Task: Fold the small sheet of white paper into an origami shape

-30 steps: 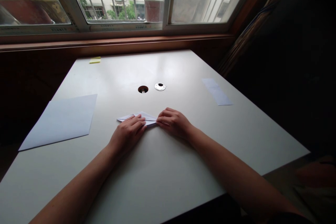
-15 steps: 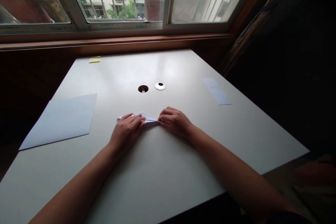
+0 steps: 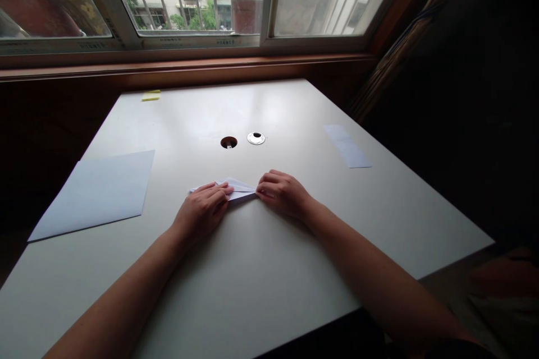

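Observation:
A sheet of white paper (image 3: 241, 186), folded into a narrow pointed shape, lies between my two hands near the middle of the white table. My left hand (image 3: 206, 197) covers its left part, with the thumb at the lower edge and the fingers across the top. The pointed right end is pinched between the thumb and fingers of my right hand (image 3: 280, 192). Fingers hide both ends of the paper, so only its middle folds and a small left tip show.
A stack of white sheets (image 3: 96, 193) lies at the table's left edge. A paper strip (image 3: 347, 147) rests to the right. Behind my hands are a round cable hole (image 3: 228, 142) and its metal cover (image 3: 256, 138). Yellow sticky notes (image 3: 151, 95) sit at the far left corner.
My right hand has shifted slightly right along with the paper's tip. My left hand has slid a little left, so slightly more of the folded paper shows between them.

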`<state>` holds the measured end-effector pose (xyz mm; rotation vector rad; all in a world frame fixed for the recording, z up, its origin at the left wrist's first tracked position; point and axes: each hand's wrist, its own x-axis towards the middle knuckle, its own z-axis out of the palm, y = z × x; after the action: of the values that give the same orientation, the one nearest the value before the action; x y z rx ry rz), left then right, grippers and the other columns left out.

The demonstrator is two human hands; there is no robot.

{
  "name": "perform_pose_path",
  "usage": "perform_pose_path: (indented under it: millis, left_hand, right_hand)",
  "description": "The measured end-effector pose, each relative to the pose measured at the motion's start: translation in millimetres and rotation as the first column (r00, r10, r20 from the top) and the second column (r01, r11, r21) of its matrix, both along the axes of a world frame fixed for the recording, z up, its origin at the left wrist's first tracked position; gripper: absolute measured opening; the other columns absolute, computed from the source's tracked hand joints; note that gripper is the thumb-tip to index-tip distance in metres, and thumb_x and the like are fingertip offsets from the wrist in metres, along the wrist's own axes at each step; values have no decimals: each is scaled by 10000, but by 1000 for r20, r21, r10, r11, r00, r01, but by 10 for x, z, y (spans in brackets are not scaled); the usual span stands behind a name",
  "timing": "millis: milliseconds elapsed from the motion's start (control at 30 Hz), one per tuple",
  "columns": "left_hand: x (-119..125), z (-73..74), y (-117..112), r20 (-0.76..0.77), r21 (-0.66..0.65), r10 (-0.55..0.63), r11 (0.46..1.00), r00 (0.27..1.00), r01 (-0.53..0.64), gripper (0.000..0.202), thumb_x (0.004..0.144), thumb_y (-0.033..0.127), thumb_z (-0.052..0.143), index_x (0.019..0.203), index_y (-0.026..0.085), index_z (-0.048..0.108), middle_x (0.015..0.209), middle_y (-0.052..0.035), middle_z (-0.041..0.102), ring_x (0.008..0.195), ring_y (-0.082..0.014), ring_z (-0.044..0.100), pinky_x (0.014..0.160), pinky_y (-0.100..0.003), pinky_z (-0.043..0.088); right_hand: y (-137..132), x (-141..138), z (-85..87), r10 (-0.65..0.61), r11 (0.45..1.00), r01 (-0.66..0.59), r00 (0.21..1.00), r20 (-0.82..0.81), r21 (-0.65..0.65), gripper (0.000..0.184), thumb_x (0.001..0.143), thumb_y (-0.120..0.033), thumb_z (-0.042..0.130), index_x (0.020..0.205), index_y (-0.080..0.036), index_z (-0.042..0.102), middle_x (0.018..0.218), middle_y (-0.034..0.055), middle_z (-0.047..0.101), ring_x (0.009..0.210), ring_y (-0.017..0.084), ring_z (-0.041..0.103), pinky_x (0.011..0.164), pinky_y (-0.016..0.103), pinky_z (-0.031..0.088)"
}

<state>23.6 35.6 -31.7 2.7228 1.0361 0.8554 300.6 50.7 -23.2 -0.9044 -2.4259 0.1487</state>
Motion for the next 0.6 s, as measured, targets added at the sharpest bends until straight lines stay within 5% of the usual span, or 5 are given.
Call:
perform_pose_path:
  millis: [433,600]
  left_hand:
    - [47,5,-22,-6,-46,-26,999,1000,26,231,982,226,498,1160,229,645,1281,-54,671,1235,-215,610,1080,-428,498]
    - [21,-9,-8,23,-67,18,998,1000,-17,206,979,260,510,1077,241,690,1226,-23,703,1168,-204,655,999,-372,561]
  right_hand:
    - [-7,-91,-21,46,998,-48,998,-46,-37,143,937,-252,591,890,-224,723,918,64,688,818,182,569,733,308,495]
    - [-23,-75,6,30,995,-35,997,-67,-88,134,926,-247,609,868,-231,729,909,58,694,816,179,584,729,301,496]
